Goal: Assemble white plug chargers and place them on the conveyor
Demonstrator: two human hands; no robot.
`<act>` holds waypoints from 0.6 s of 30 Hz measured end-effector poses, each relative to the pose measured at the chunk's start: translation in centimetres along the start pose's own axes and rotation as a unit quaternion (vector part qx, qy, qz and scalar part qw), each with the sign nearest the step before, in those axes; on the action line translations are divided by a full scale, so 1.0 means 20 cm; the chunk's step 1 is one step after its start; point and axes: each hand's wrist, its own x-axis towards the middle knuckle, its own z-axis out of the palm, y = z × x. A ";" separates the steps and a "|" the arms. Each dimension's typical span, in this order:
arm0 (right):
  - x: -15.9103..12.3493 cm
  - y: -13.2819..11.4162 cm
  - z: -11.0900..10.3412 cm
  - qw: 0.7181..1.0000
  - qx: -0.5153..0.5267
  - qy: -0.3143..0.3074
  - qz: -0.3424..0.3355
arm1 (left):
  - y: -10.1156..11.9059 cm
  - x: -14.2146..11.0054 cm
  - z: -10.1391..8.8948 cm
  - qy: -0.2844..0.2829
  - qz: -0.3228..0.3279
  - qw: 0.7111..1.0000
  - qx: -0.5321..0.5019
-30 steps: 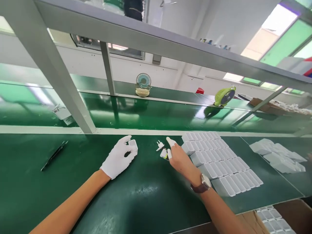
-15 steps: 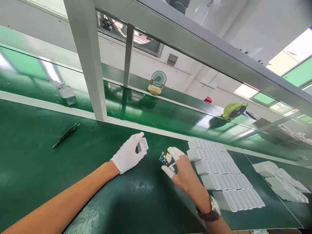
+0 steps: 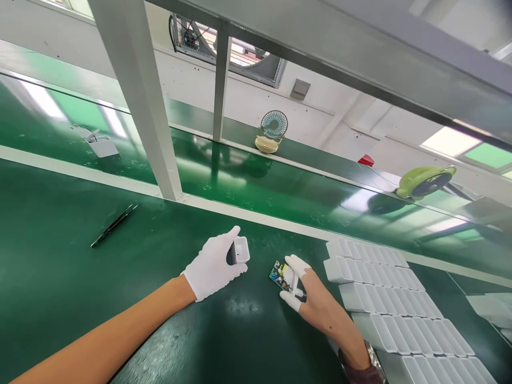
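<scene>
While the left hand (image 3: 212,265) pinches a white case (image 3: 241,250), its forearm (image 3: 116,330) slants inward. The right hand (image 3: 316,300), half curled, holds a circuit board (image 3: 285,276).

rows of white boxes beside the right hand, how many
5, right of the right hand: first row, nearest the rail; then second row, third row, fourth row; and fifth row, cut by the bottom edge. More may be hidden.
</scene>
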 end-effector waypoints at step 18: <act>0.01 0.04 0.01 0.989 -0.091 0.081 -0.080 | -0.02 -0.01 0.02 -0.020 -0.039 0.998 0.035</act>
